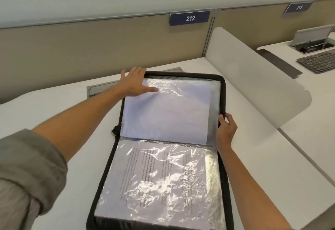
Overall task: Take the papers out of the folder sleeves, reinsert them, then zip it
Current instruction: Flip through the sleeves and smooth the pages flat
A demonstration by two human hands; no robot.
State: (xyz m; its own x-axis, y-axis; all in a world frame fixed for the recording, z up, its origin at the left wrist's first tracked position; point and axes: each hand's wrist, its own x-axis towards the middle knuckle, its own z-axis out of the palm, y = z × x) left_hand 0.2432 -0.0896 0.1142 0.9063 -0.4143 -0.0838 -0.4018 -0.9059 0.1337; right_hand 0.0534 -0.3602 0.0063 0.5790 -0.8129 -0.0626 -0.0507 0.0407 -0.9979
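The left hand (133, 83) lies flat, fingers straight, on the far left corner of the open folder (222, 92), pressing the blank sheet (166, 110) in its far sleeve. The folder's long axis runs away from the person on the desk (54, 106). The printed sheet (159, 179) lies nearer, under crinkled plastic. The right hand (226, 130) grips the folder's right edge.

Open folder (163, 139) fills desk (63, 106) centre, bare desktop left and right of it, curved divider panel (253, 77) walls off right side, partition wall (90, 48) close behind, grey cable hatch (101, 89) just beyond folder's far-left corner
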